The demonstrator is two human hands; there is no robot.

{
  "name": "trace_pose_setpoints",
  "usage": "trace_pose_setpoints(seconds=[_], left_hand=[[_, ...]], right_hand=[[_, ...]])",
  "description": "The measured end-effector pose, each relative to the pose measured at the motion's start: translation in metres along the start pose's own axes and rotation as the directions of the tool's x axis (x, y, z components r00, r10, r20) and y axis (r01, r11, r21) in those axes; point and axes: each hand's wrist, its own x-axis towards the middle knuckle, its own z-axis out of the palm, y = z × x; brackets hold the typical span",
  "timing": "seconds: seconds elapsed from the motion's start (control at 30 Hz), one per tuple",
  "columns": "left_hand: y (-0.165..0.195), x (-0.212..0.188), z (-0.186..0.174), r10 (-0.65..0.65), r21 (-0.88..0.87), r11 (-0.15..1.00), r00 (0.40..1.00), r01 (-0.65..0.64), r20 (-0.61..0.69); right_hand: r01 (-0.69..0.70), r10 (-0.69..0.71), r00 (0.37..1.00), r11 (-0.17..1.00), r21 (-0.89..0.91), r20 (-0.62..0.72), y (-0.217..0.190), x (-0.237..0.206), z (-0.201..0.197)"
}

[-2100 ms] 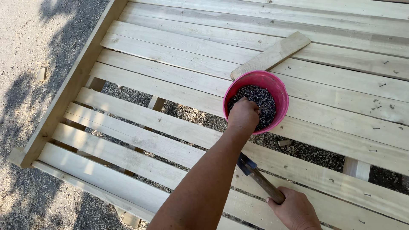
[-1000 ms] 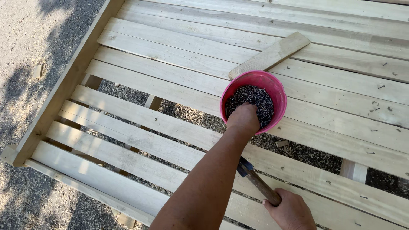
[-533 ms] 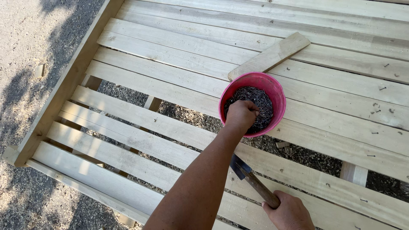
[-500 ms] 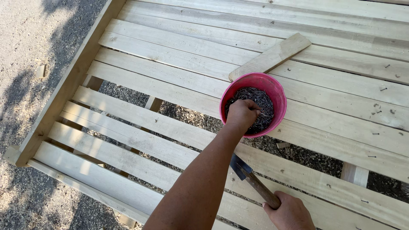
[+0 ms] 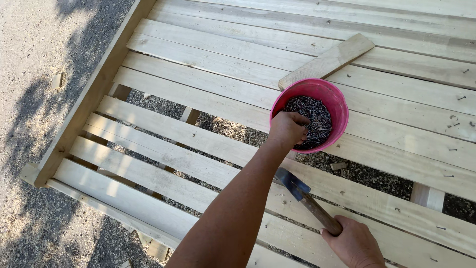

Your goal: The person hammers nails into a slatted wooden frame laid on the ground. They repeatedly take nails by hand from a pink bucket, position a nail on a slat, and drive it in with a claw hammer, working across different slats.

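Pale slatted wooden platform (image 5: 208, 104) lies on sunlit gravel (image 5: 44, 99). Left hand (image 5: 287, 130) pinches nails (image 5: 310, 116) inside a pink bucket (image 5: 336, 101). Right hand (image 5: 354, 243) grips a hammer (image 5: 307, 201) just below.

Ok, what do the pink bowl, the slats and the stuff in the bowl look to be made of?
Pink bowl: probably plastic, with a smooth, evenly coloured, thin wall. Slats: pale raw wood, unpainted, with grain and knots showing. Nails in the bowl: dark grey metal by their thin shanks and dull shine; the left hand reaches into them. The right hand holds a hammer by its wooden handle.
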Motion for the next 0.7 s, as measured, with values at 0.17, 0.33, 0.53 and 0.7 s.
trace_pose_setpoints(seconds=[0.17,0.33,0.53,0.7], left_hand=[[-0.002,-0.019,-0.005,0.158,-0.178,0.969,0.983,-0.173,-0.094],[-0.025,-0.056,-0.021,0.301,-0.118,0.934,0.921,-0.337,-0.248],[-0.075,-0.107,-0.041,0.079,0.099,0.993,0.966,-0.056,-0.246],[-0.108,-0.127,-0.033,0.077,0.183,0.981,0.993,-0.060,-0.089]], right_hand=[[-0.012,0.012,1.000,0.999,0.037,0.000,0.007,0.010,0.002],[-0.187,0.120,0.972,0.914,0.359,0.203,0.012,0.006,0.031],[-0.297,0.240,0.955,0.812,0.503,0.176,0.015,-0.026,0.063],[-0.285,0.275,0.957,0.835,0.470,0.092,0.009,-0.048,0.093]])
